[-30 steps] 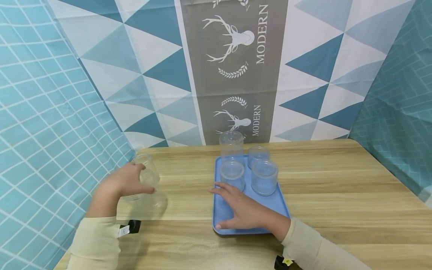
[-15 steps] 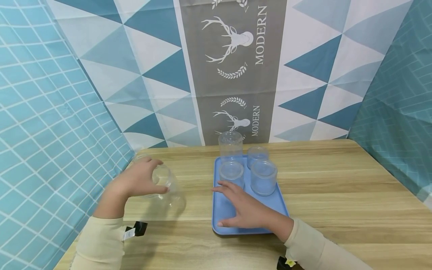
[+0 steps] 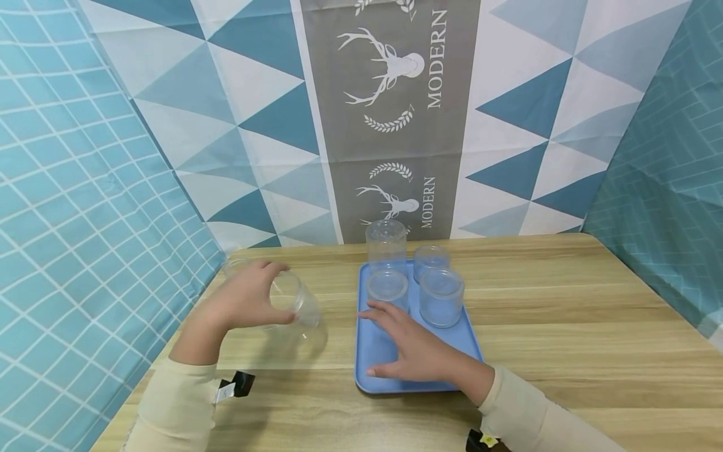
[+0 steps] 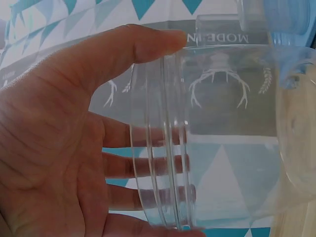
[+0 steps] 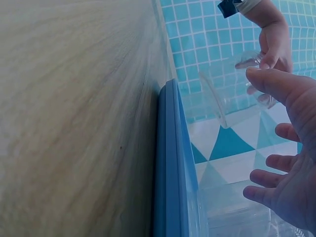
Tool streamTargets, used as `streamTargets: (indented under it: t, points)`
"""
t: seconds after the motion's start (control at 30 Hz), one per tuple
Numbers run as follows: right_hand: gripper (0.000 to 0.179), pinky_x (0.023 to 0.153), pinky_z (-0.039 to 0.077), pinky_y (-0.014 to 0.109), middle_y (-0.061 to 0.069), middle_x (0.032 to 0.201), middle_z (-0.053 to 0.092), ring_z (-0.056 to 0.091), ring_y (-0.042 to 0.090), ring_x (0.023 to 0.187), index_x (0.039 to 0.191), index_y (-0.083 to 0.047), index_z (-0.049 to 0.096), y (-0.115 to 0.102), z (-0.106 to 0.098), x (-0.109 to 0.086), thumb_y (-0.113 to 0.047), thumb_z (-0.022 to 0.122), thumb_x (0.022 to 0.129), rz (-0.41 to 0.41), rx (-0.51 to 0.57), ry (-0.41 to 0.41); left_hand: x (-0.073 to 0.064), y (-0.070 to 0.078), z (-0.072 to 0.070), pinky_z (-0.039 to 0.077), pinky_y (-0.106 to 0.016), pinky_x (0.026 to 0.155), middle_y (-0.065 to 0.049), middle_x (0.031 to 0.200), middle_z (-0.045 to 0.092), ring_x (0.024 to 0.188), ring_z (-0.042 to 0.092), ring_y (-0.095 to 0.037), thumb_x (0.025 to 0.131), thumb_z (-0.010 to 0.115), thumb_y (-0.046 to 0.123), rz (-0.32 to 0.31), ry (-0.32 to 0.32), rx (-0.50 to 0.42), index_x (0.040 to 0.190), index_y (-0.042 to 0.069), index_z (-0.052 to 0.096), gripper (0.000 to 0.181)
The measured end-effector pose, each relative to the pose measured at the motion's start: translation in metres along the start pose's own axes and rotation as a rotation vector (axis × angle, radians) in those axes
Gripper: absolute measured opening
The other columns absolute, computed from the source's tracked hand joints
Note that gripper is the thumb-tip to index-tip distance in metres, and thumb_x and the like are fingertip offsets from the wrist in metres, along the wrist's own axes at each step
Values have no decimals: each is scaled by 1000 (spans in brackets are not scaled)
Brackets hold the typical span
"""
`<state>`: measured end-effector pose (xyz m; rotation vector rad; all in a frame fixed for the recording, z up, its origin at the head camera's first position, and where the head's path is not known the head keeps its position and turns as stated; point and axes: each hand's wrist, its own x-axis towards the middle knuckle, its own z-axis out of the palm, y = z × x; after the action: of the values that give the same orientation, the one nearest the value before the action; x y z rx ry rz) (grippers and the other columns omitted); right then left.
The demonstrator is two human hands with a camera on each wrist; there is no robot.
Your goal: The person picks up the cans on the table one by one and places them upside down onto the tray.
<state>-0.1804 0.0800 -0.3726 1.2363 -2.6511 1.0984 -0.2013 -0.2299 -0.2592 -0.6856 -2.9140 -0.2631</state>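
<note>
My left hand (image 3: 243,301) grips a clear jar (image 3: 307,307) by its threaded neck. In the left wrist view, the thumb lies on one side of the jar's rim and the fingers show through the clear wall (image 4: 232,148). It is tipped over, its base pointing right and down above the table. My right hand (image 3: 409,351) hovers over the front left of a blue tray (image 3: 452,345), thumb and fingers spread, holding nothing. On that tray stand a tall clear jar (image 3: 386,248) at the back left, a small jar (image 3: 432,263) behind, and two squat jars (image 3: 442,301) ahead of them.
Behind the left hand, another clear rim (image 3: 233,266) shows near the tiled cloth (image 3: 113,220), mostly hidden. The wooden table (image 3: 536,314) reaches back to a patterned cloth wall (image 3: 271,125). A teal cloth (image 3: 666,188) hangs along the right side.
My left hand has carried the jar rightward from the table's left edge toward the tray, slowing in the last half second. The right hand has barely shifted, and the jars on the tray stay put.
</note>
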Motion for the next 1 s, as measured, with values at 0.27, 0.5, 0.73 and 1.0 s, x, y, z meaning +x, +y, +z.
streamTargets:
  t: [0.27, 0.5, 0.73, 1.0]
  points:
    - [81, 104, 40, 53, 8, 157, 24, 29, 32, 141, 148, -17, 37, 0, -2, -3, -42, 77, 82, 9, -16, 34, 5, 5, 5, 47, -56, 92, -24, 132, 50, 120, 49, -42, 70, 80, 44, 36, 25, -14, 132, -1, 53, 81]
    - [80, 103, 40, 52, 7, 156, 26, 29, 28, 141, 149, -23, 37, 1, -4, -4, -42, 77, 82, 33, 1, 67, 10, 5, 10, 47, -54, 93, -20, 131, 50, 118, 51, -39, 70, 82, 44, 87, 69, -30, 134, -1, 51, 84]
    - [78, 104, 39, 54, 8, 154, 30, 31, 28, 140, 147, -22, 39, 4, -5, -6, -38, 79, 82, 19, 27, 103, 11, 6, 15, 45, -55, 95, -19, 130, 50, 119, 50, -37, 69, 83, 45, 122, 104, -43, 135, -1, 50, 87]
    - [76, 105, 38, 54, 9, 151, 34, 33, 29, 139, 145, -16, 42, 5, -7, -8, -33, 80, 81, 27, 39, 140, 11, 10, 17, 46, -54, 95, -16, 129, 50, 117, 52, -36, 66, 84, 45, 163, 123, -69, 136, 2, 49, 90]
